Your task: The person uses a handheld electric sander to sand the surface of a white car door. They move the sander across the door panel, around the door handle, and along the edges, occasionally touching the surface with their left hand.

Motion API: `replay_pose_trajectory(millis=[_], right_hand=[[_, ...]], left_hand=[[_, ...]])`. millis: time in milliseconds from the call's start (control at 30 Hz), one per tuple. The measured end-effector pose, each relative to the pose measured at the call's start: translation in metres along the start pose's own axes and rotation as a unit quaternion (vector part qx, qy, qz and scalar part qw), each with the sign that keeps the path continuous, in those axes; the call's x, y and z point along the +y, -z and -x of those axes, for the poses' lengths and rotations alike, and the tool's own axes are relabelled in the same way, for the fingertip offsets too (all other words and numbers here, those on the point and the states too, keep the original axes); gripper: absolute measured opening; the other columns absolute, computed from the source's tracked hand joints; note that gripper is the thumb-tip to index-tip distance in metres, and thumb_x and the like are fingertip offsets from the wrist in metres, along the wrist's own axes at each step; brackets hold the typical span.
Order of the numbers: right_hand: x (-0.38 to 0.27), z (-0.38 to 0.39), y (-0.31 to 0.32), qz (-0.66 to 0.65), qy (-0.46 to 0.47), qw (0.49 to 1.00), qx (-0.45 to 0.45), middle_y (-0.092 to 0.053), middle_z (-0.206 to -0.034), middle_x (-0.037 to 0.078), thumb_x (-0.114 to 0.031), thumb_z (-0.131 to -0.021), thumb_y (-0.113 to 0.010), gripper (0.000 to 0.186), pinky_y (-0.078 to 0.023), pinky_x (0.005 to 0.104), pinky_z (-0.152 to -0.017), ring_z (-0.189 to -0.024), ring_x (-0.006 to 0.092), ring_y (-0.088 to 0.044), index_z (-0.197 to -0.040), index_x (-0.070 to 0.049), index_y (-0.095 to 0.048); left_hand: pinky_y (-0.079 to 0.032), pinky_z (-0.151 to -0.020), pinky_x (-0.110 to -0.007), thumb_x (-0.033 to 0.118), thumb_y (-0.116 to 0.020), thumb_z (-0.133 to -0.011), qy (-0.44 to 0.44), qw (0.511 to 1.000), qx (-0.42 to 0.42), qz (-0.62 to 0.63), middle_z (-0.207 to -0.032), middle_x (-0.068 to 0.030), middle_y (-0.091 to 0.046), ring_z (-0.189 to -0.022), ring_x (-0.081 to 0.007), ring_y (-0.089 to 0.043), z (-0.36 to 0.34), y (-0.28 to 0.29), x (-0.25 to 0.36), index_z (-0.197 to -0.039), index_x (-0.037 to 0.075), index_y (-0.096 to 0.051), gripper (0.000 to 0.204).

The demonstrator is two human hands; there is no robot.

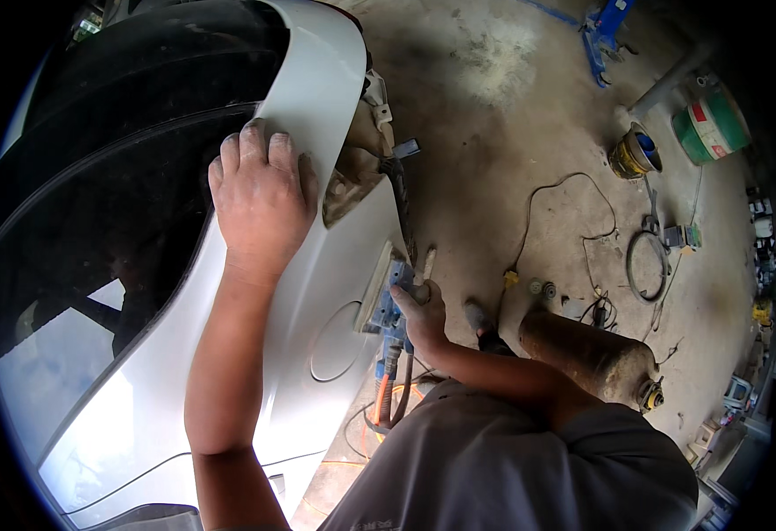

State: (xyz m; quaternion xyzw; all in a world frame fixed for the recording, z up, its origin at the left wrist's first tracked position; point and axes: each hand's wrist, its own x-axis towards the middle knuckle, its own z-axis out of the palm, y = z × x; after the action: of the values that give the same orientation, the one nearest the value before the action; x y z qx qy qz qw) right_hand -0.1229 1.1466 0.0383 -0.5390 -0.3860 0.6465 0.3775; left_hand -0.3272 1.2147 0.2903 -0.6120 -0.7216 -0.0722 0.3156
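My left hand point(262, 196) lies flat, fingers together, on the white car body panel point(255, 354) just beside the dark rear window point(105, 221). My right hand point(421, 311) grips a blue power sander point(388, 296) whose flat pad presses against the panel's rear edge, above the round fuel flap point(337, 343). An orange hose and a dark cable point(386, 398) hang down from the sander. The rear lamp opening point(353, 177) in the body shows bare, dusty metal above the sander.
On the dusty concrete floor lie a rusty gas cylinder point(591, 354), coiled cables point(645, 265), a yellow reel point(631, 155), a green-and-white bucket point(711, 124) and a blue jack stand point(605, 35). My shoe point(481, 319) stands by the car.
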Motion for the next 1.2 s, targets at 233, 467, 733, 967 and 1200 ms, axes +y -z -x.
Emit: replay_pose_trajectory(millis=[233, 467, 733, 967, 1200], right_hand=[[0.060, -0.067, 0.035, 0.050, -0.107, 0.991, 0.060, -0.061, -0.081, 0.002, -0.040, -0.084, -0.089, 0.046, -0.048, 0.0361, -0.073, -0.077, 0.0148, -0.056, -0.090, -0.005, -0.059], [0.044, -0.030, 0.024, 0.074, -0.037, 0.996, 0.019, -0.059, -0.080, 0.001, -0.040, -0.085, -0.088, 0.046, -0.049, 0.0349, -0.073, -0.074, 0.0151, -0.054, -0.090, -0.005, -0.058], [0.030, -0.011, 0.016, 0.031, -0.047, 0.998, -0.007, -0.053, -0.078, -0.003, -0.035, -0.086, -0.089, 0.045, -0.045, 0.0335, -0.069, -0.073, 0.0124, -0.049, -0.088, -0.007, -0.054], [0.064, -0.064, 0.043, -0.007, -0.120, 0.992, 0.037, -0.053, -0.082, -0.004, -0.033, -0.091, -0.085, 0.041, -0.043, 0.0296, -0.069, -0.073, 0.0091, -0.046, -0.092, -0.008, -0.053], [0.031, -0.020, 0.011, 0.011, 0.043, 0.998, 0.033, -0.061, -0.087, -0.001, -0.035, -0.088, -0.087, 0.046, -0.047, 0.0297, -0.073, -0.079, 0.0113, -0.053, -0.108, -0.002, -0.061]], left_hand=[[-0.048, -0.090, -0.047, 0.020, -0.072, -0.084, -0.015, 0.999, 0.041, 0.010, -0.124, -0.0208, -0.065, -0.108, -0.0353, -0.060, -0.006, 0.004, 0.004, -0.103, 0.004, -0.066, 0.026], [-0.046, -0.098, -0.048, 0.022, -0.076, -0.084, -0.005, 1.000, 0.011, 0.014, -0.130, -0.0203, -0.061, -0.117, -0.0372, -0.058, -0.005, 0.003, 0.003, -0.116, 0.000, -0.066, 0.040], [-0.046, -0.097, -0.047, 0.021, -0.076, -0.084, -0.005, 1.000, 0.011, 0.007, -0.131, -0.0209, -0.061, -0.116, -0.0378, -0.058, 0.000, 0.002, -0.002, -0.115, 0.000, -0.066, 0.038], [-0.047, -0.096, -0.047, 0.022, -0.074, -0.087, -0.002, 1.000, 0.012, 0.022, -0.129, -0.0225, -0.062, -0.116, -0.0380, -0.058, -0.001, 0.001, 0.002, -0.115, 0.001, -0.067, 0.035], [-0.047, -0.093, -0.047, 0.022, -0.074, -0.088, -0.012, 1.000, 0.020, 0.012, -0.128, -0.0211, -0.063, -0.112, -0.0372, -0.059, -0.001, -0.002, -0.001, -0.114, 0.002, -0.067, 0.034]])
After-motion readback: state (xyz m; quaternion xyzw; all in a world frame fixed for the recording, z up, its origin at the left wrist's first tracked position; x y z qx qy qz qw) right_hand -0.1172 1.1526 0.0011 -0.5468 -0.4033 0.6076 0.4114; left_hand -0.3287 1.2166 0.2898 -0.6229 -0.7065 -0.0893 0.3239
